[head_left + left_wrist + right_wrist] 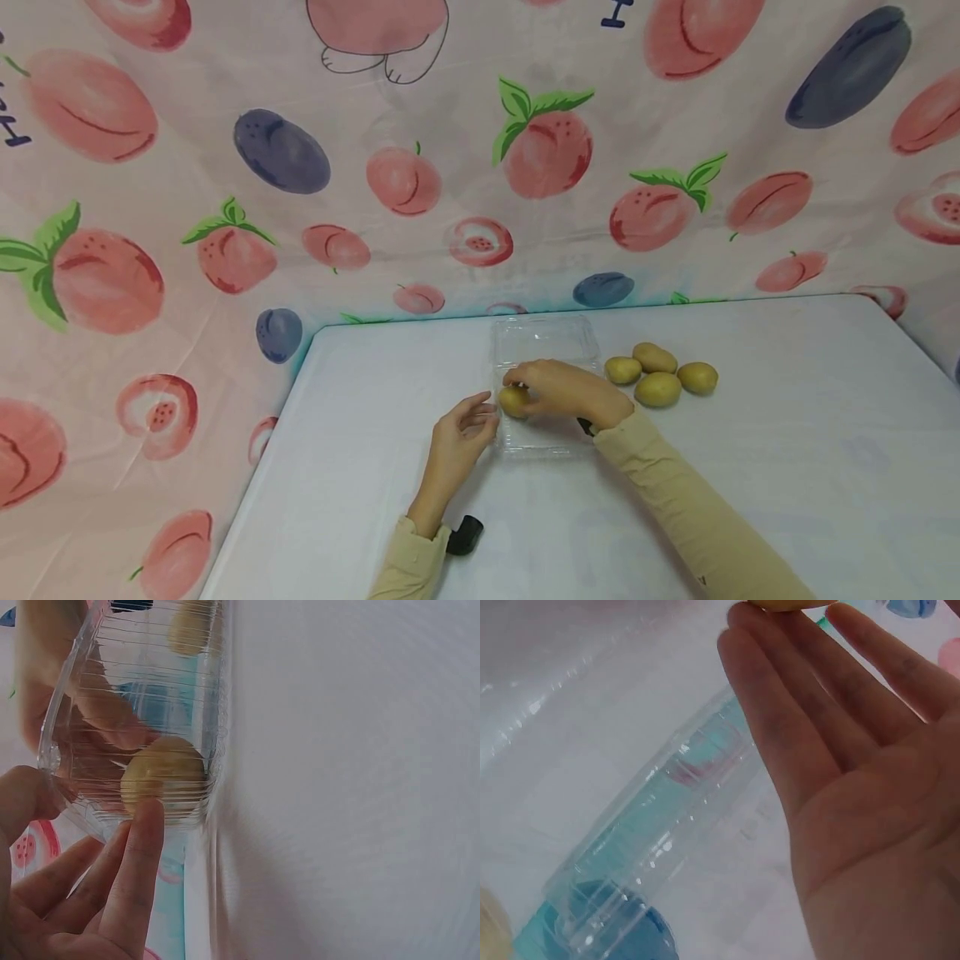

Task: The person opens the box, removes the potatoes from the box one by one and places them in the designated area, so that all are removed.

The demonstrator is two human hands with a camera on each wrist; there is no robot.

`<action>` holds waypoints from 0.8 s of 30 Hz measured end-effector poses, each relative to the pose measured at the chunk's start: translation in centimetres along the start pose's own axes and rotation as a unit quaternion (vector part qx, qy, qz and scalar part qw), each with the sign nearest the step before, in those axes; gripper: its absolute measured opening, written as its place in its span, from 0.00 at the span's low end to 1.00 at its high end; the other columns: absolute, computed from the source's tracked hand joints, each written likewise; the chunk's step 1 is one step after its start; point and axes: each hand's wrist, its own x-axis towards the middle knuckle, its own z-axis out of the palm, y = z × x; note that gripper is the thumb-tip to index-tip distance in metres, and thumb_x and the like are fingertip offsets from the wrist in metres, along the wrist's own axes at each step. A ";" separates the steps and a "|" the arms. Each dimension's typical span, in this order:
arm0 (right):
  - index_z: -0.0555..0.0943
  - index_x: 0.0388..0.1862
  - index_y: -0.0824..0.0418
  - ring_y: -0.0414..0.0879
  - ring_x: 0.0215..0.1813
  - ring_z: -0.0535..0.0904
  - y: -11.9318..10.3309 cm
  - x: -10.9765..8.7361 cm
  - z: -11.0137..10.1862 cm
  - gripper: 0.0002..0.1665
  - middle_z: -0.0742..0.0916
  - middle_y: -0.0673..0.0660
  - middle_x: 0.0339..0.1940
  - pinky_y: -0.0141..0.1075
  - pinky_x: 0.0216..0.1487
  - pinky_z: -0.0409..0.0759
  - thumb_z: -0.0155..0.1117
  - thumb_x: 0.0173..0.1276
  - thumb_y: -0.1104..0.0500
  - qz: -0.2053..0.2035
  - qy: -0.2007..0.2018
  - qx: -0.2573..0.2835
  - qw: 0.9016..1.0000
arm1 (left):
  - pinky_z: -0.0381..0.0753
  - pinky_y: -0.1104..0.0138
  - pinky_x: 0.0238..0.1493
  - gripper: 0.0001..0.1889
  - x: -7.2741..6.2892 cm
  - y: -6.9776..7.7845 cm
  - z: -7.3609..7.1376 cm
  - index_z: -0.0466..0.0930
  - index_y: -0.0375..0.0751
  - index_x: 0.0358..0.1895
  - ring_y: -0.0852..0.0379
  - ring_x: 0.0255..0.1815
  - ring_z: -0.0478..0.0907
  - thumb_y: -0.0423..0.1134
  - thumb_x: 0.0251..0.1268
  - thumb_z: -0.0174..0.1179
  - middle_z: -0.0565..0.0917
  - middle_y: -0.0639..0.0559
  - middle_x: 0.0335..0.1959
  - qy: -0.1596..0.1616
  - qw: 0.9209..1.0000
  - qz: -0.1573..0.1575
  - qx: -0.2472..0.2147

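My right hand (pixel 561 387) reaches over a clear plastic box (pixel 543 451) and grips a yellow-brown potato (pixel 513 402) at the box's left side. In the left wrist view that potato (pixel 166 771) shows through the ribbed wall, low in the box, the right fingers against it. My left hand (pixel 459 435) is at the left wall, thumb near the rim and fairly straight fingers (pixel 142 847) touching the wall's outside. The right wrist view shows the right palm (pixel 877 817) and long fingers, with only a sliver of the potato (pixel 791 604) at the top edge.
Several more potatoes (pixel 658 389) lie in a cluster right of the box. The box's clear lid (pixel 546 337) is folded back towards the rear. A white cloth covers the table (pixel 787 467), and a fruit-print curtain (pixel 450 192) hangs behind it.
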 end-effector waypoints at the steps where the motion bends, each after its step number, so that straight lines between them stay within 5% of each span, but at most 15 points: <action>1: 0.82 0.51 0.66 0.45 0.43 0.81 0.1 0.1 0.1 0.17 0.87 0.54 0.43 0.38 0.51 0.81 0.70 0.63 0.63 -0.006 0.000 0.001 1.000 | 0.84 0.70 0.48 0.21 0.0 0.0 0.0 0.77 0.34 0.62 0.48 0.50 0.84 0.33 0.66 0.63 0.85 0.40 0.50 0.000 1.000 0.000 -0.001; 24: 0.84 0.45 0.65 0.41 0.35 0.71 -0.2 0.7 -0.3 0.12 0.82 0.51 0.33 0.34 0.40 0.74 0.71 0.62 0.66 -0.007 -0.039 0.005 0.999 | 0.84 0.70 0.49 0.21 0.0 0.0 0.1 0.77 0.36 0.62 0.48 0.50 0.84 0.32 0.66 0.63 0.86 0.41 0.49 -0.004 1.000 0.009 0.003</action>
